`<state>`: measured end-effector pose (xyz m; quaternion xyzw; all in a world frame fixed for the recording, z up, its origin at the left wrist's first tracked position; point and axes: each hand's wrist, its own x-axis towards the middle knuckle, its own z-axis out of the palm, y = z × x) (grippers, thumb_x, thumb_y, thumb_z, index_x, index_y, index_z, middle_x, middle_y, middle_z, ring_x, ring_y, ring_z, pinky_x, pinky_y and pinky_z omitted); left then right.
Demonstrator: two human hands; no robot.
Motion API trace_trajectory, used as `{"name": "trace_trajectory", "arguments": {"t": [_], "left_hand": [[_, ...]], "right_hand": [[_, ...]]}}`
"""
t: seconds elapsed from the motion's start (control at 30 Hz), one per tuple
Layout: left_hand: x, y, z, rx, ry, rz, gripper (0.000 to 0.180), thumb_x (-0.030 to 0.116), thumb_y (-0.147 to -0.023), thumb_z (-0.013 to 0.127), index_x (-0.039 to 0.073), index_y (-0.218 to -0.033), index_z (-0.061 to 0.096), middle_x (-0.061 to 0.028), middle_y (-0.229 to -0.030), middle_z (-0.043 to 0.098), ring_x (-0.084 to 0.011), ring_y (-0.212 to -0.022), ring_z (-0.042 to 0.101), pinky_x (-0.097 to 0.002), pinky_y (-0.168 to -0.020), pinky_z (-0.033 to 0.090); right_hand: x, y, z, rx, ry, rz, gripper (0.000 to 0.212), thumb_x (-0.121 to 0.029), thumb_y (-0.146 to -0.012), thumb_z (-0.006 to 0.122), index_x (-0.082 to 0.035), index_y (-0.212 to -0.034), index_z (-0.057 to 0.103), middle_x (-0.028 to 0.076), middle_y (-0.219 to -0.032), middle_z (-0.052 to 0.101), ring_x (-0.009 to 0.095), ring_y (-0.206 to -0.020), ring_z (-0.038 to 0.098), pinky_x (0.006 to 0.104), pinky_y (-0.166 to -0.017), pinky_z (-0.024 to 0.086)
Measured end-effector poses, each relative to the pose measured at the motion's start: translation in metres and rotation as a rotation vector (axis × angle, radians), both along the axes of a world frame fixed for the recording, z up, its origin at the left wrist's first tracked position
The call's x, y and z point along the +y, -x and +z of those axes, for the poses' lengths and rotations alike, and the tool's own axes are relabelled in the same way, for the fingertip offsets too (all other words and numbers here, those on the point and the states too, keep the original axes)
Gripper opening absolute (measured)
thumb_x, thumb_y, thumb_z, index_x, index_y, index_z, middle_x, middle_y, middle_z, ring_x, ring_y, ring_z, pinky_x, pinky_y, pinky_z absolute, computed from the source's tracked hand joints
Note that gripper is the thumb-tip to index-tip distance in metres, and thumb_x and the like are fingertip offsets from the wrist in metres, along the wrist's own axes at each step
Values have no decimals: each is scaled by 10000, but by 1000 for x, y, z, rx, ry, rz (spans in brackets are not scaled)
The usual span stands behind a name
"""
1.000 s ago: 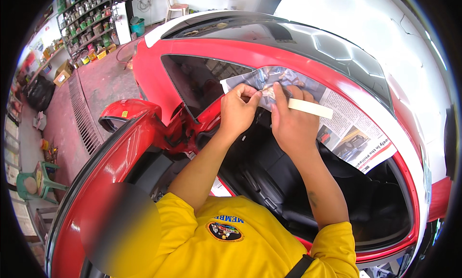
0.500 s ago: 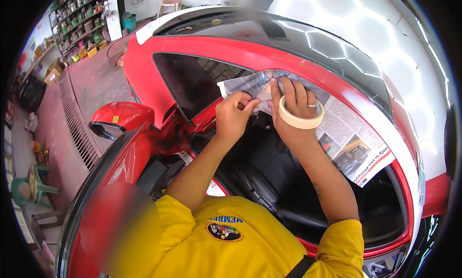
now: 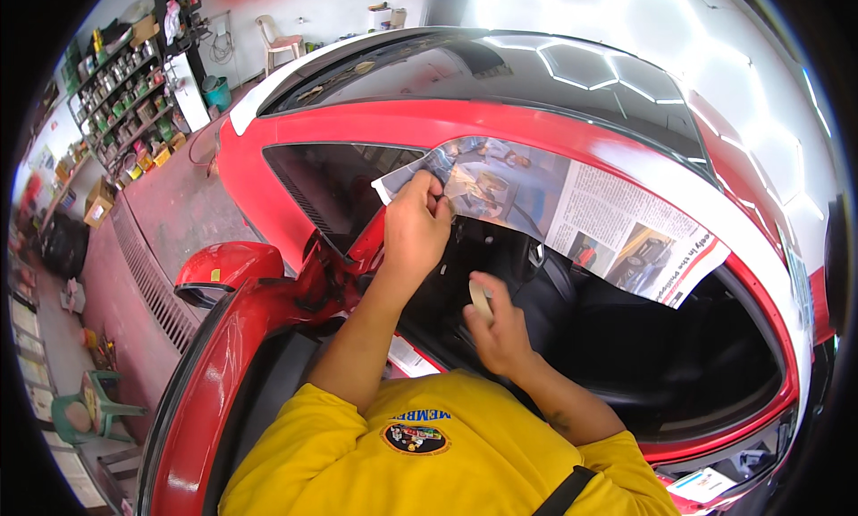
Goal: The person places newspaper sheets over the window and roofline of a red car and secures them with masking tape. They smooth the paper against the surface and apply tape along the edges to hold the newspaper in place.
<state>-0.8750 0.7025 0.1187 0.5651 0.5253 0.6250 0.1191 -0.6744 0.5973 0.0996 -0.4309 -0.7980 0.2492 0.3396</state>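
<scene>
Room beneath the blocking newspaper (image 3: 556, 199)

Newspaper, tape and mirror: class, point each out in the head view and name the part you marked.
Newspaper (image 3: 565, 201), head view: near the sheet's middle.
Tape (image 3: 480, 299), head view: the roll's visible pale part.
Mirror (image 3: 236, 262), head view: red housing.

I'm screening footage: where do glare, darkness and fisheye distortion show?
Head view, upper right: lights burn out white, reflecting as hexagons in the dark glossy surface below; head view, lower right: car cabin nearly black; head view, left: can shelving tilts near the rim.
</scene>
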Motion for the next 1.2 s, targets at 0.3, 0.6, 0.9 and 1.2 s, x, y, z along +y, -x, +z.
{"name": "trace_trajectory", "arguments": {"t": [0.3, 0.6, 0.9, 1.2], "left_hand": [[-5, 6, -16, 126, -40, 21, 114, 40, -1019, 745, -2, -1037, 640, -158, -818, 724, -254, -756, 754, -393, -708, 575], [3, -4, 36, 45, -153, 83, 171, 138, -1040, 782, -31, -1023, 765, -114, -877, 790, -157, -762, 750, -337, -721, 595], [16, -29, 19, 546, -465, 241, 570, 75, -993, 744, -87, -1520, 600, -274, -1455, 612, -432, -1331, 587, -514, -1150, 463], [-73, -7, 5, 231, -185, -221, 327, 4, -914, 834, -9, -1236, 777, -173, -1281, 743, -327, -1197, 694, -413, -1041, 543]], "right_hand": [[25, -14, -25, 393, 535, -24, 547, -109, -1051, 751, 25, -1515, 494, 88, -994, 772, 138, -938, 720, 294, -904, 552], [11, -13, -54, 470, 739, 136, 344, -56, -1079, 651, 35, -1409, 610, 57, -1042, 719, 110, -928, 675, 288, -880, 555], [11, -26, -63, 472, 684, 80, 376, -62, -1068, 670, 20, -1430, 608, 53, -1084, 755, 114, -956, 684, 301, -914, 551], [-3, -31, -15, 479, 385, 5, 372, -55, -1010, 787, 7, -1358, 668, 147, -1190, 832, 177, -1137, 764, 330, -1056, 537]]}}
